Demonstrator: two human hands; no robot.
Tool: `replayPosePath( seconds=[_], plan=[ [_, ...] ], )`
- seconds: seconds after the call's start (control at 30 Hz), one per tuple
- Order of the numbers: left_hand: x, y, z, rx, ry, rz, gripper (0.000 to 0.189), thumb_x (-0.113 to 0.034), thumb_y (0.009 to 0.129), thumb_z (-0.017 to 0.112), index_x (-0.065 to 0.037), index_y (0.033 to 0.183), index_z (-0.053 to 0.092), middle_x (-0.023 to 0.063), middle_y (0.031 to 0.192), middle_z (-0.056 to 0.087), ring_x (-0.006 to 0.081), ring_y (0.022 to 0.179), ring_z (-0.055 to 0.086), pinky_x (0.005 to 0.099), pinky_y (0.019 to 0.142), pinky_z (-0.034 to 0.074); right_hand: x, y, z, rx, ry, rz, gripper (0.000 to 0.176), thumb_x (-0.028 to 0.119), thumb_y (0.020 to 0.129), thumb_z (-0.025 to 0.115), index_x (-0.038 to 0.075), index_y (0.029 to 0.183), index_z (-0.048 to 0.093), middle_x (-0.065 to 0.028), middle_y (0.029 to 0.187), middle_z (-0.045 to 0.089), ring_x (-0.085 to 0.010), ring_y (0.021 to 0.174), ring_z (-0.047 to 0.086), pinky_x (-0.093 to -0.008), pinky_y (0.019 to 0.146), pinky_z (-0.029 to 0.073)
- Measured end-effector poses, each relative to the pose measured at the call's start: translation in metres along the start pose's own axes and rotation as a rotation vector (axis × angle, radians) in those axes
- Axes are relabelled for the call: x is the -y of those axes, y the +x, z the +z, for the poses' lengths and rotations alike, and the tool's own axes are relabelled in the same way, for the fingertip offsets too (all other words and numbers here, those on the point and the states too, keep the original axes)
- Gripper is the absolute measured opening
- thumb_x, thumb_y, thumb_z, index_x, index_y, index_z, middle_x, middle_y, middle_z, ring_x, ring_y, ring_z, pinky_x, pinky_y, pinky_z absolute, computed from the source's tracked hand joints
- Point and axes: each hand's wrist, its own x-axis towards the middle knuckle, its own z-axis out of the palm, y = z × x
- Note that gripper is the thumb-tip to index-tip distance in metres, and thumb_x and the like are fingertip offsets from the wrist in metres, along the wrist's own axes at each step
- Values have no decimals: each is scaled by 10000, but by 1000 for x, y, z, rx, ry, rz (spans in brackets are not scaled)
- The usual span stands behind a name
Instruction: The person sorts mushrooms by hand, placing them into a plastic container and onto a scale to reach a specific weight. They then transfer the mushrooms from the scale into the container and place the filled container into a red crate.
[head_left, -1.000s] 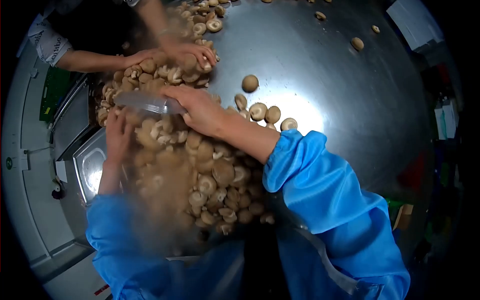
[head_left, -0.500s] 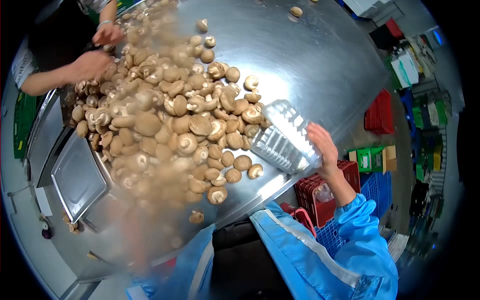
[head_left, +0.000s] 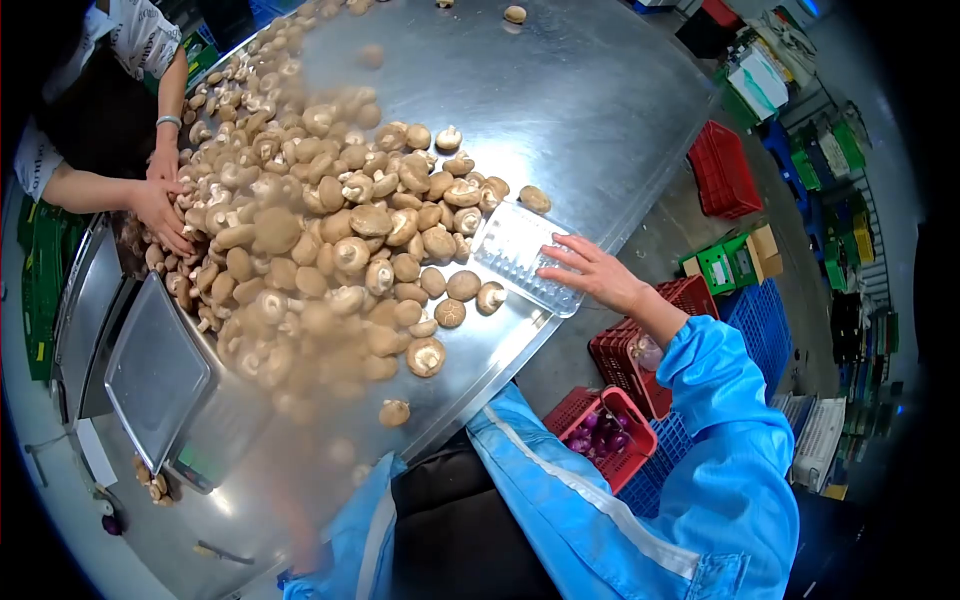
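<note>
Brown mushrooms (head_left: 330,220) lie in a large heap on the metal table (head_left: 560,90). At the heap's right side, a clear plastic tray (head_left: 520,262) lies nearly flat near the table's edge. My right hand (head_left: 595,275) rests on the tray's right part, its fingers apart. My left hand (head_left: 297,515) is only a faint smear at the lower left, behind a blurred patch of the view, so its fingers and anything in them cannot be made out. Single mushrooms (head_left: 426,356) lie at the near side of the heap.
Across the heap at upper left, another person's two hands (head_left: 160,205) touch mushrooms. A metal tray (head_left: 158,370) stands at left. Beyond the table's right edge are red crates (head_left: 722,170), a blue crate (head_left: 760,335), a green box (head_left: 722,265) and a red basket of purple onions (head_left: 640,440).
The clear tray has gone from tilted to nearly flat, and my right hand's fingers now spread over it. The other person's hands have come together at the heap. The view has shifted.
</note>
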Motion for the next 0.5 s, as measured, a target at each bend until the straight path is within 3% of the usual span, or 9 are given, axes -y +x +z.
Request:
replayPosePath(
  seconds=[0.07, 0.17, 0.27, 0.3, 0.4, 0.43, 0.5],
  plan=[
    [-9, -4, 8, 17, 99, 1, 652, -155, 960, 574, -13, 1519, 270, 181, 1587, 218, 340, 1454, 240, 448, 1198, 172, -1, 2, 0, 34, 28, 26, 587, 62, 898, 508, 272, 1444, 459, -30, 1557, 349, -299, 1451, 310, -427, 1192, 320],
    [-34, -6, 21, 6, -170, -61, 671, -162, 954, 580, -20, 1525, 259, 187, 1603, 182, 345, 1463, 227, 447, 1201, 176, -15, 7, 7, 45, -35, 96, 610, 42, 900, 494, 281, 1459, 433, -28, 1576, 320, -299, 1458, 294, -400, 1185, 336],
    [-84, -18, 35, 44, -66, 98, 689, -182, 926, 591, -7, 1513, 275, 199, 1600, 193, 371, 1466, 217, 469, 1195, 185, -27, 21, 0, 196, 106, 172, 779, -117, 809, 517, 282, 1472, 424, -21, 1595, 294, -308, 1467, 277, -414, 1167, 367],
    [-103, -23, 39, 66, -25, 151, 696, -189, 917, 594, -2, 1510, 281, 203, 1599, 196, 379, 1467, 213, 477, 1193, 188, -37, 22, 3, 164, 131, 125, 808, -154, 760, 504, 237, 1464, 436, -43, 1580, 324, -306, 1452, 308, -408, 1148, 391],
    [-143, -30, 51, 144, 97, 310, 716, -209, 889, 605, 10, 1498, 298, 216, 1597, 207, 404, 1470, 202, 498, 1188, 198, -41, 30, -15, 186, 328, 204, 769, -148, 757, 508, 187, 1447, 450, -73, 1555, 363, -306, 1413, 373, -409, 1129, 406],
    [-138, -27, 59, 189, 335, 360, 747, -276, 868, 626, 7, 1488, 320, 235, 1586, 225, 437, 1469, 178, 529, 1186, 157, -51, 29, -3, 102, 360, 180, 640, -77, 819, 535, 132, 1421, 465, -109, 1514, 419, -317, 1360, 441, -413, 1107, 417],
    [-145, -22, 69, 173, 357, 304, 752, -299, 872, 627, 2, 1489, 320, 242, 1583, 224, 444, 1471, 157, 538, 1186, 126, -53, 38, 2, -99, 403, 410, 597, 23, 840, 582, 119, 1416, 461, -124, 1477, 453, -340, 1318, 473, -422, 1070, 435]
  ],
)
